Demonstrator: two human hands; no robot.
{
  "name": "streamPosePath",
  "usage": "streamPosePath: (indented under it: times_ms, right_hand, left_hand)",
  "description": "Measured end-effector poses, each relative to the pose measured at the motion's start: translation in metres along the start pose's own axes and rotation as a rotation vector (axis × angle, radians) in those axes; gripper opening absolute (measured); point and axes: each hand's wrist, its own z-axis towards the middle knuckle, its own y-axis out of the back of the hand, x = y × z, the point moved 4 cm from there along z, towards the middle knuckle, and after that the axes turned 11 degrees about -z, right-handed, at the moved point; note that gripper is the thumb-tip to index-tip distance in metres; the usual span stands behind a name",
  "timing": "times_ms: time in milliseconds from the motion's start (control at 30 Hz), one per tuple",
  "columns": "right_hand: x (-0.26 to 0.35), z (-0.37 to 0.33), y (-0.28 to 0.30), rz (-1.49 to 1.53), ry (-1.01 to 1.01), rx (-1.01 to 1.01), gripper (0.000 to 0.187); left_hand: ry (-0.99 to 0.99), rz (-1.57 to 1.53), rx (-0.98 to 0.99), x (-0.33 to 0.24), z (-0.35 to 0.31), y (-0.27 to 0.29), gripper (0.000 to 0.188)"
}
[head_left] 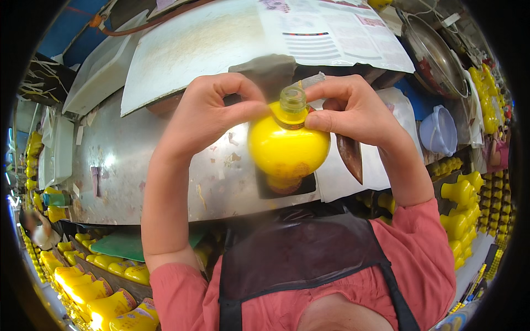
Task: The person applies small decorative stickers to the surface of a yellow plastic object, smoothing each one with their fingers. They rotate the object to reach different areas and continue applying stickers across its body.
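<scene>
A round yellow bottle [290, 146] with a clear glass mouth stands in front of me on a dark pad [269, 188]. Round the base of its neck runs a thin dark band [291, 126]. My left hand [218, 118], slightly blurred, has thumb and forefinger pinched together at the left of the neck; what they pinch is hidden. My right hand [359, 113] is closed on the neck from the other side, its thumb on the band and its forefinger by the glass mouth. Below that hand shows a brown pointed piece [349, 157]; I cannot tell whether it is held.
Behind the bottle lie a grey cloth [270, 69] and a large white board [193, 49] on the metal table [116, 149]. A pale blue bucket [439, 131] and a metal basin [433, 55] stand at right. Rows of yellow bottles [113, 306] flank me on both sides.
</scene>
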Motion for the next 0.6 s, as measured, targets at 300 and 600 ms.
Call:
streamPosePath:
  times_ms: [300, 600]
  right_hand:
    - [0.001, -0.002, -0.001, 0.013, -0.029, -0.011, 0.034]
    - [-0.003, 0.000, -0.002, 0.032, 0.011, -0.010, 0.036]
  left_hand:
    - [0.051, 0.185, -0.114, -0.007, 0.005, -0.007, 0.011]
    - [-0.179, 0.189, -0.319, -0.014, -0.040, -0.038, 0.021]
